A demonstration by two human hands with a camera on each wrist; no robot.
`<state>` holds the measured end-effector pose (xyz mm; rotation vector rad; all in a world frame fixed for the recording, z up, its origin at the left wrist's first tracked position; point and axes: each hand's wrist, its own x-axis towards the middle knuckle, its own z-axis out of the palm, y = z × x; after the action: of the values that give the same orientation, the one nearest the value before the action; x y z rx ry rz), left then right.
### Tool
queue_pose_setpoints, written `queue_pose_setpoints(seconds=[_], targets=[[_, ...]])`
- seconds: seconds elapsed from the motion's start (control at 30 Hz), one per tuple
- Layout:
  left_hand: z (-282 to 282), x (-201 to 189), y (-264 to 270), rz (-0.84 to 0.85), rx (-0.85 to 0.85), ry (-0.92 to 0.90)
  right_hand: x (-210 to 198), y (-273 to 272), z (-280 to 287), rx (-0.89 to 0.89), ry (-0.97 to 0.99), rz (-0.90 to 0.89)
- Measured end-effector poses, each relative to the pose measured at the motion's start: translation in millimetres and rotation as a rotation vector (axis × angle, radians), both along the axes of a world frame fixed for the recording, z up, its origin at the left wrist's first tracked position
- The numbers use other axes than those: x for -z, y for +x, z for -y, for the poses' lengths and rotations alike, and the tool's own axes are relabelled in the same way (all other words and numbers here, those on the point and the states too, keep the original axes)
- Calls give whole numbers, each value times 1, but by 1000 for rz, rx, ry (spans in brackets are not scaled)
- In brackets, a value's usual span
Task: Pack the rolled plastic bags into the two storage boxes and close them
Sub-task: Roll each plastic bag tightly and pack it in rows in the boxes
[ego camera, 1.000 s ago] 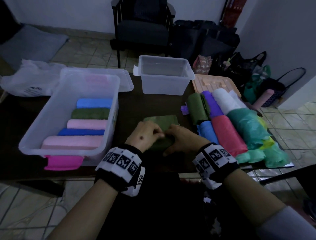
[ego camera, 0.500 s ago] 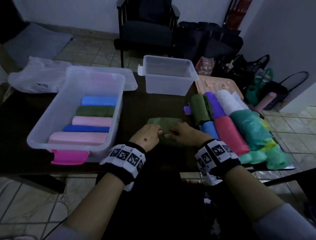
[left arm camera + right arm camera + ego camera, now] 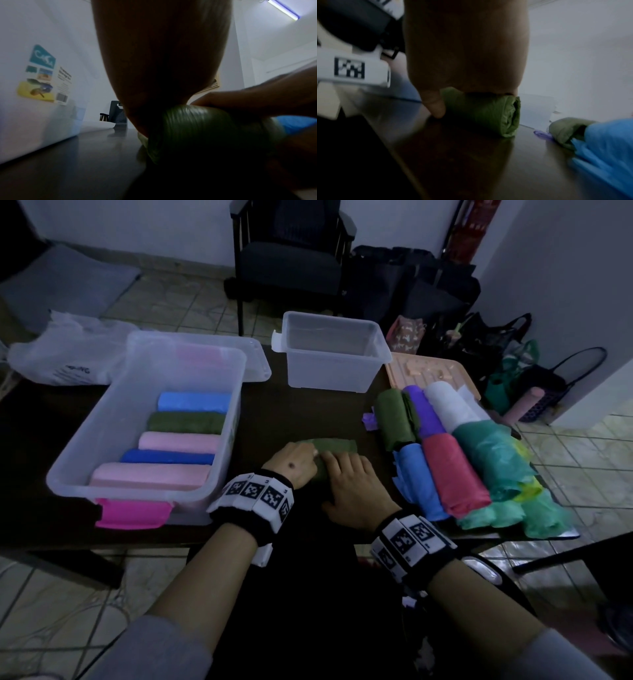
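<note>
A dark green rolled bag [image 3: 337,445] lies on the dark table between the two boxes. My left hand [image 3: 294,463] grips its left part with curled fingers, and my right hand [image 3: 352,484] lies over its right part. In the right wrist view the thumb [image 3: 435,105] is tucked against the near side of the green rolled bag [image 3: 488,113]. The left wrist view shows the bag's end [image 3: 197,128] under my palm. The large clear box [image 3: 61,474] at left holds several rolls side by side. The small clear box [image 3: 329,371] at the back looks empty.
A pile of rolled bags [image 3: 455,460] in many colours fills the table's right side, close to my right hand. A clear lid [image 3: 255,361] lies behind the large box, a peach lid [image 3: 431,368] behind the pile. A white plastic bag [image 3: 68,361] sits far left, a chair [image 3: 291,258] beyond.
Both hands have pushed the green bag away from me along the table, and it now looks like a tighter, narrower roll. The boxes and the pile have not moved.
</note>
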<state>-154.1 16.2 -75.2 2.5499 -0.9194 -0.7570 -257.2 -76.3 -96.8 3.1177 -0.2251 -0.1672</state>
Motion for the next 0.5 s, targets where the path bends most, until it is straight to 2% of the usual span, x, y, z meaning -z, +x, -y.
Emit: queue_pose_setpoints(seconds=[0.17,0.27,0.3,0.37,0.5], targets=[[-11,4,0,-16,-32,-22,-3,6,-3,-20,42,-53],[-24,9,-6,126,-12,-174,-3,10,-2,15,117,-116],[-28,11,-8,127,-22,-225,-4,12,-1,32,140,-139],[-34,15,-10,75,-32,-257,-7,16,0,49,181,-175],[-33,20,-9,-8,-27,-196,-14,22,8,29,225,-247]])
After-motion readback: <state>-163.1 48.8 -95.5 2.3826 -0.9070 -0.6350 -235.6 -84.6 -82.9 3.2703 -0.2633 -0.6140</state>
